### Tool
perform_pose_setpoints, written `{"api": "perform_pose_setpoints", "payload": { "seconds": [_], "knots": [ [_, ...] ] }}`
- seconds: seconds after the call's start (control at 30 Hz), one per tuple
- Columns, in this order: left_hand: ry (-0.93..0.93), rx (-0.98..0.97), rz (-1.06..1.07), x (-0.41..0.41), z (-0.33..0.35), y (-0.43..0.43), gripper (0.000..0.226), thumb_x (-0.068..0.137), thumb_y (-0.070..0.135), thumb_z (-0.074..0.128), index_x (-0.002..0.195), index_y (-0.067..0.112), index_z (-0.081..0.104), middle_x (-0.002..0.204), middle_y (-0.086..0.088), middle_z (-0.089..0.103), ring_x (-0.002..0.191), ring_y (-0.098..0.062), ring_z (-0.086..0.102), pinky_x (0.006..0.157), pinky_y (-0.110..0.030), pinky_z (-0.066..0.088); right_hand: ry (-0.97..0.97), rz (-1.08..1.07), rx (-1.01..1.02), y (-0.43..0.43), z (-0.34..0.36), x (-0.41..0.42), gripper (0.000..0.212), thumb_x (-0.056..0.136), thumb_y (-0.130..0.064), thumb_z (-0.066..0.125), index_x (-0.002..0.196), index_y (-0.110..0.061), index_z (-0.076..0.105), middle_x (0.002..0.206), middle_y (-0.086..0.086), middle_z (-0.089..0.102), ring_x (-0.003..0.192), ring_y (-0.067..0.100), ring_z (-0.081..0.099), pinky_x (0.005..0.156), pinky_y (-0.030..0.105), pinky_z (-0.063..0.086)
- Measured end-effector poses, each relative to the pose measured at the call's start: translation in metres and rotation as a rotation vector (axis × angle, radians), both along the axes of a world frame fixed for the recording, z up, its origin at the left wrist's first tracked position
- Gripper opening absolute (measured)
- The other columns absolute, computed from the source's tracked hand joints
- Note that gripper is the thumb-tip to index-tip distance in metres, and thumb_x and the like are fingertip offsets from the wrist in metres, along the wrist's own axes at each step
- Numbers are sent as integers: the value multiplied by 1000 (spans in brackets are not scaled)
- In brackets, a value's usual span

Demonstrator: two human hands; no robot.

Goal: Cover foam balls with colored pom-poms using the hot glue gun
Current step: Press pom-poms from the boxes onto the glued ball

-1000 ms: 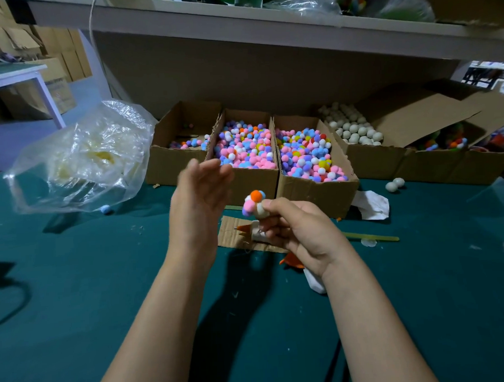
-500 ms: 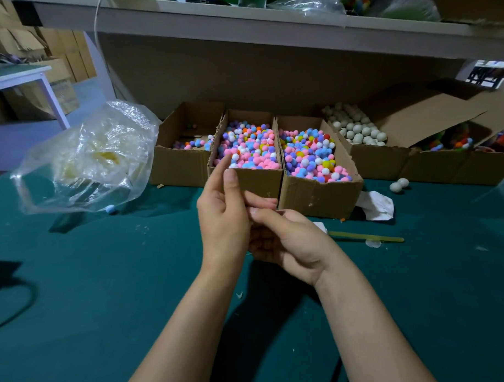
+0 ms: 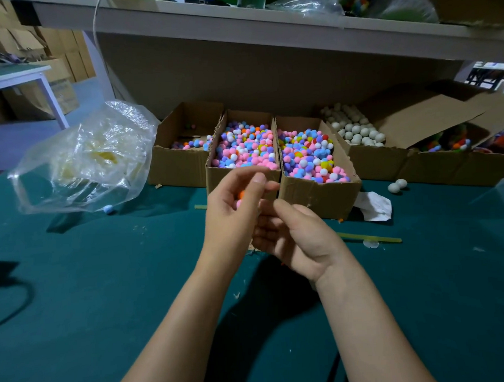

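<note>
My two hands meet just in front of the middle cardboard box (image 3: 241, 177). The left hand (image 3: 231, 211) curls round a foam ball (image 3: 240, 198) partly covered with orange and pink pom-poms; only a sliver of it shows between the fingers. My right hand (image 3: 295, 235) is cupped beneath and beside it, fingers curled against the ball. Two boxes hold heaps of colored pom-poms (image 3: 246, 148), the second heap (image 3: 309, 154) being to the right. Plain white foam balls (image 3: 354, 127) fill a box further right. No glue gun is visible; my hands hide the spot behind them.
A crumpled clear plastic bag (image 3: 92, 159) lies at the left on the green table (image 3: 105, 281). A glue stick (image 3: 369, 238) lies right of my hands, near white paper (image 3: 374, 205) and two loose foam balls (image 3: 397, 185). A blue pom-pom (image 3: 108, 209) sits by the bag. A shelf (image 3: 268, 27) overhangs.
A second ago my right hand alone held the ball up, in plain view. My left hand has since closed round it, and both hands now enclose it.
</note>
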State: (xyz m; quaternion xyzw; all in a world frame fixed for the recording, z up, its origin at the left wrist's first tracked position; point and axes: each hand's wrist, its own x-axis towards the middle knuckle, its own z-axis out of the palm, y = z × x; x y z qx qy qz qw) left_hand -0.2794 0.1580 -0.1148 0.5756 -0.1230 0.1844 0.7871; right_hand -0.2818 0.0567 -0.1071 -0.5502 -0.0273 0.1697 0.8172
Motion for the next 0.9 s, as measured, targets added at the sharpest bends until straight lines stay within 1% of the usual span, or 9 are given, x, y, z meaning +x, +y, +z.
{"api": "perform_pose_setpoints", "payload": {
  "seconds": [0.1,0.23,0.33,0.43,0.53,0.63,0.73,0.8,0.9],
  "knots": [
    [-73,45,72,-2,-2,-3,16,99,22,48,96,17,64,71,1,70,78,-14,72,64,-20,54,27,46,87,3,0,-2,30,95,-14,51,77,-14,75,80,11,64,69,16,61,69,28,50],
    [-49,37,171,1,-3,-1,25,106,19,37,127,19,51,84,-6,72,75,-15,74,64,-24,56,2,64,123,9,0,-5,32,95,-12,52,81,-22,79,78,7,67,71,13,64,67,25,54],
    [-23,54,215,3,-6,-2,31,107,19,36,136,21,45,66,2,72,73,-14,74,73,-32,59,15,41,106,11,0,-6,27,96,-11,52,87,-18,76,78,5,69,72,13,65,65,24,55],
    [17,11,268,4,-8,-1,26,107,19,36,129,24,49,56,1,66,74,-12,73,80,-34,58,-83,-10,-82,10,-1,-6,14,95,-15,57,98,-16,71,89,4,72,80,12,69,74,26,57],
    [112,-66,262,7,-8,2,21,106,17,38,115,19,57,55,3,64,82,-9,73,74,-24,58,-375,-112,-448,10,-4,-7,21,89,-15,67,101,-31,65,97,-7,73,93,6,68,86,30,57],
    [218,-105,177,11,-8,3,22,104,17,45,99,21,67,79,5,74,93,-10,71,78,-26,57,-503,-191,-679,11,-6,-7,24,86,-17,69,104,-31,63,97,-12,69,93,4,65,88,32,56],
    [294,-179,23,12,-9,5,26,104,24,44,100,17,69,101,1,76,99,-17,70,82,-37,57,-548,-230,-714,7,-6,-5,21,85,-21,71,96,-35,61,90,-17,67,87,-4,62,78,21,55],
    [353,-260,-91,13,-7,10,34,105,32,38,105,14,67,103,-2,76,95,-17,72,75,-34,56,-603,-227,-742,4,-5,-5,21,84,-23,72,97,-36,61,90,-21,64,90,-10,58,73,12,52],
    [414,-365,-210,13,-5,15,43,106,37,29,111,11,63,104,-4,75,94,-18,73,78,-35,54,-655,-198,-777,3,-5,-6,19,84,-26,72,96,-36,62,90,-23,62,93,-12,55,70,7,50]
  ]
}}
